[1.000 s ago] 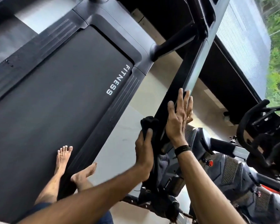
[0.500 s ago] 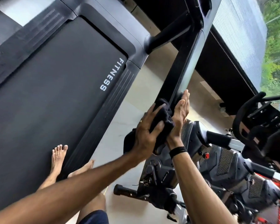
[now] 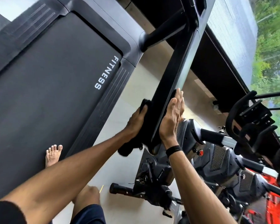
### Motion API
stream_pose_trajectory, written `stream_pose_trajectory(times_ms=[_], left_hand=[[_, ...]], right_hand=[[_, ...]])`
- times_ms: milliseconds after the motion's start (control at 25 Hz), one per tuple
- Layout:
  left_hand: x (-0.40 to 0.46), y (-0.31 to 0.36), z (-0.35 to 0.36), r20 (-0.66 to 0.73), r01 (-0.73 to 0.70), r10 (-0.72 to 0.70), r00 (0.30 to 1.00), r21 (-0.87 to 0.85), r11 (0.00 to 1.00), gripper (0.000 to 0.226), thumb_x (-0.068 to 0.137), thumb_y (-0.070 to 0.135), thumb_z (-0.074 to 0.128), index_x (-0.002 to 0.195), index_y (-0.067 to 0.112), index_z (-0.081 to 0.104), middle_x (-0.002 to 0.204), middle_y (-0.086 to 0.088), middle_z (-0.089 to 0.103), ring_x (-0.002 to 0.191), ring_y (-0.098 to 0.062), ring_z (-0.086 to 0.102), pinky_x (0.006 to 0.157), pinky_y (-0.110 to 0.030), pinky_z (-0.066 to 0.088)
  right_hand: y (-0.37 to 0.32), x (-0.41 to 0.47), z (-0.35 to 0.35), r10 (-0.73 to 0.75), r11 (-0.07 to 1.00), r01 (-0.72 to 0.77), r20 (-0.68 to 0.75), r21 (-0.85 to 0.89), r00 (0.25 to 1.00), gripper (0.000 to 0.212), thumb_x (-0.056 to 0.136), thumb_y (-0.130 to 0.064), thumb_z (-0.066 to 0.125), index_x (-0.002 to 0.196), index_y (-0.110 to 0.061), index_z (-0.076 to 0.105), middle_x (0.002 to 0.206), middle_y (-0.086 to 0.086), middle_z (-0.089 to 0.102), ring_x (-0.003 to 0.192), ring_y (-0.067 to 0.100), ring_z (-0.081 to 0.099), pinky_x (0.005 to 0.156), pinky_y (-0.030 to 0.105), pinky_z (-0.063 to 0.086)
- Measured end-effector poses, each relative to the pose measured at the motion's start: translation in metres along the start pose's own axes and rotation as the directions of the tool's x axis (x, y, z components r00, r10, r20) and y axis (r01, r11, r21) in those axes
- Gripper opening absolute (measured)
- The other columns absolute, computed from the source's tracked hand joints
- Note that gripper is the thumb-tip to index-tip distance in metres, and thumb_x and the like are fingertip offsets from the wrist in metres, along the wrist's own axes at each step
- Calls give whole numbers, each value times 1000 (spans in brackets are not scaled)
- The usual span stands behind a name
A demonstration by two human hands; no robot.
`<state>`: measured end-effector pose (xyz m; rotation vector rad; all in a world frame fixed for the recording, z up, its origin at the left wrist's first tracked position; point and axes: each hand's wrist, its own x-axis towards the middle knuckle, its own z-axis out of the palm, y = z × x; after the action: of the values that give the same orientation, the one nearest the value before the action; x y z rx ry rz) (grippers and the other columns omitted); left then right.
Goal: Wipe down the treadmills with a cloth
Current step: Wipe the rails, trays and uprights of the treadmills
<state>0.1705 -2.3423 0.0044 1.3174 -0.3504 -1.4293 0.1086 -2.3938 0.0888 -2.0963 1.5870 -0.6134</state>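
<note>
The treadmill's black handrail (image 3: 173, 70) slants down from the top centre to my hands. My left hand (image 3: 135, 121) holds a black cloth (image 3: 131, 147) against the rail's left side, thumb on the cloth's upper end; the rest of the cloth hangs below the hand. Flat against the rail's right side lies my right hand (image 3: 171, 117), fingers straight and together, a black band at the wrist. The dark running belt (image 3: 47, 94), printed FITNESS, fills the left of the view, with my bare foot (image 3: 52, 155) on its right edge.
Exercise bikes (image 3: 220, 159) with black handlebars (image 3: 242, 113) and red parts crowd the right, close to the rail's end. A strip of pale floor (image 3: 132, 88) runs between treadmill deck and bikes. A window with greenery (image 3: 273, 54) is at the far right.
My left hand has carried the cloth off the top of the rail to its left side. The right hand has stayed flat on the rail's right side.
</note>
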Motion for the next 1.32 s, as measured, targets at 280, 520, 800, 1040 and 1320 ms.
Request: stream_pose_trajectory(times_ms=[280, 520, 800, 1040, 1320], left_hand=[[-61, 3, -2, 25, -366, 374, 927, -151, 918, 51, 99, 44, 45, 147, 29, 44, 149, 6, 44, 142, -14, 41, 115, -45, 35], [44, 67, 25, 70, -573, 570, 819, 25, 819, 54, 97, 42, 42, 149, 27, 41, 152, -2, 42, 141, -12, 41, 117, -42, 33], [147, 96, 34, 12, -286, 287, 958, 102, 953, 65, 92, 65, 28, 146, 33, 43, 143, 2, 56, 130, -18, 53, 111, -44, 39], [105, 65, 18, 53, -189, 189, 981, -10, 982, 41, 89, 72, 34, 125, 60, 48, 136, 23, 55, 131, 2, 48, 117, -37, 33], [132, 124, 40, 152, -604, 597, 787, -4, 797, 55, 101, 28, 43, 155, 22, 32, 159, -3, 32, 148, -16, 30, 121, -44, 25]], right_hand=[[-10, -2, -5, -12, 999, 11, 46, 34, 999, 60, 101, -49, 16, 158, -29, 16, 166, -13, 2, 149, -5, -7, 116, 28, -13], [-19, 48, -2, 57, 984, -64, 51, 167, 997, 83, 91, -77, 8, 158, -29, 6, 165, -11, -13, 148, -3, -15, 122, 39, -16], [-14, 198, 17, -17, 994, 29, 108, -108, 994, 73, 98, -60, 19, 158, -27, -5, 163, 4, -25, 149, 12, -25, 118, 40, -23], [-25, 282, 24, -15, 995, 27, 115, -100, 993, 74, 99, -60, 17, 159, -21, -3, 163, 5, -25, 149, 16, -26, 118, 49, -21], [-13, 288, 22, -16, 982, 10, 29, 189, 999, 62, 105, -48, 14, 159, -19, 6, 167, -1, -8, 151, 8, -14, 123, 41, -14]])
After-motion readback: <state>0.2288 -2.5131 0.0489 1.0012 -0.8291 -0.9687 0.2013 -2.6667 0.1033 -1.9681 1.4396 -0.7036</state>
